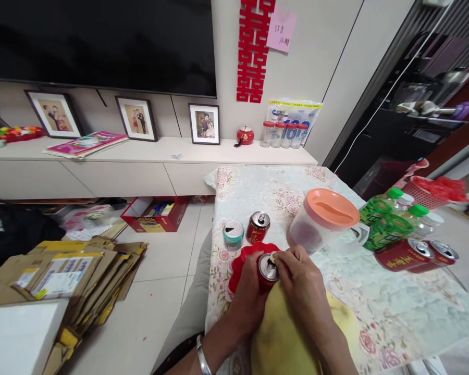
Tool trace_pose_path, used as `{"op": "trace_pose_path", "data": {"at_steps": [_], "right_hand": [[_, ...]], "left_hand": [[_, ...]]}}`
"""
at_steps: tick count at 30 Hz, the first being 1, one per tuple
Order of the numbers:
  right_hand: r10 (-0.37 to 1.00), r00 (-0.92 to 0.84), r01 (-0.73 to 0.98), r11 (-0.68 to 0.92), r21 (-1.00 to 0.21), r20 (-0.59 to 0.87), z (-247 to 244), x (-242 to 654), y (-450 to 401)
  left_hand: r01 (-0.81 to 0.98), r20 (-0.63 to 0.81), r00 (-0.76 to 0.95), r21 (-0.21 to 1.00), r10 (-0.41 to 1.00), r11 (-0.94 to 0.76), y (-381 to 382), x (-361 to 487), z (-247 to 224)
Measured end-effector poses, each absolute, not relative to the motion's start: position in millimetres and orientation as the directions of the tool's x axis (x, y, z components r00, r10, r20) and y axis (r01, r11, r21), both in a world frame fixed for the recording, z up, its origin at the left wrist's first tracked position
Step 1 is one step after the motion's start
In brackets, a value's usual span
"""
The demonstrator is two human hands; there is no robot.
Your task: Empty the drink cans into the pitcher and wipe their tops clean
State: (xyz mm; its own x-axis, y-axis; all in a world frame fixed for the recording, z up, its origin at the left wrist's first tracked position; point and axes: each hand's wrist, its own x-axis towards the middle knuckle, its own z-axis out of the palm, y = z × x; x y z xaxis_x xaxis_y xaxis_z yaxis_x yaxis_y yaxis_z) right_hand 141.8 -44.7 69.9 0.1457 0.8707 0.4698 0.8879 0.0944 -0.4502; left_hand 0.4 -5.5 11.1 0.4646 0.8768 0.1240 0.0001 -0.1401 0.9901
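My left hand (pixel 248 291) is wrapped round a red can (pixel 268 268), whose silver top faces up with a dark opening in it. Above the can's top, the fingers of my right hand (pixel 299 271) are pinched together at the opening; a small pale bit shows at the fingertips, too small to name. A red scalloped dish (pixel 236 271) lies just behind and left of the can. Beyond it stand a second red can (pixel 258 227) and a short teal can (pixel 233 235). Yellow cloth (pixel 285 333) is below my wrists.
A lidded pitcher (pixel 322 221) stands on the flowered tablecloth (pixel 273 192). Green-capped bottles (pixel 391 221) and large red cans (pixel 404 255) are at the right. Flattened cardboard (pixel 74 276) and a red box (pixel 155 214) lie on the floor at left.
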Motion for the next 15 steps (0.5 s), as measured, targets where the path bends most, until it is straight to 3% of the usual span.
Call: {"op": "trace_pose_path", "data": {"at_steps": [7, 15], "right_hand": [[0.834, 0.259, 0.804, 0.095, -0.588, 0.488, 65.1, 134.3, -69.2], [0.782, 0.538, 0.516, -0.01, -0.856, 0.315, 36.2, 132.5, -77.1]], "left_hand": [[0.048, 0.127, 0.457, 0.985, 0.881, -0.167, -6.7, 0.6, 6.0], [0.065, 0.114, 0.421, 0.986, 0.9, -0.156, -7.9, 2.5, 12.5]]}}
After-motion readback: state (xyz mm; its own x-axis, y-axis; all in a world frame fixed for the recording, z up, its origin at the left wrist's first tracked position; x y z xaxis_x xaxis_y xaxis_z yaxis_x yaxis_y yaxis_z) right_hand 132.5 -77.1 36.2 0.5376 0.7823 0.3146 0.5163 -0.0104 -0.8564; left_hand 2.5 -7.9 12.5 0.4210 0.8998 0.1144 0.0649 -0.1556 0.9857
